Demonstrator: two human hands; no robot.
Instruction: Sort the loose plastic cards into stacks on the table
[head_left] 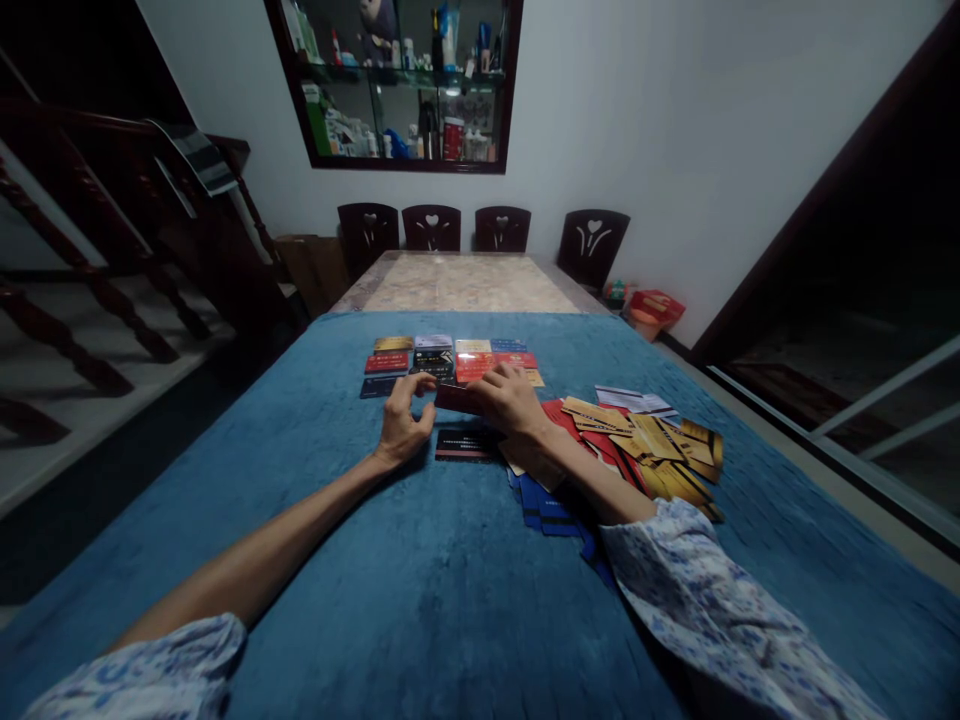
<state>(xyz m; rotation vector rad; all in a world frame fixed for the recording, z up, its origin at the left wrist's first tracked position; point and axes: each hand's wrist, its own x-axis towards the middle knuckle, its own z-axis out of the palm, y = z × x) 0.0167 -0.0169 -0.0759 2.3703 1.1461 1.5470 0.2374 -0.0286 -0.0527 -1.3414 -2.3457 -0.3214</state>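
The right hand (511,400) is holding a maroon bank-style card (454,398) over the blue-draped counter (330,570), its long axis running left to right; the left hand (405,422), nearer the card's left end, is curving with thumb and fingers apart, contact being uncertain. Rows of cards (471,366) are lying on the far side, a black card (459,445) on the near side, a loose pile of cards (654,440) to the right. The right hand is hiding the card's right end, its forearm (600,480) is covering part of the pile, and the print is proving illegible
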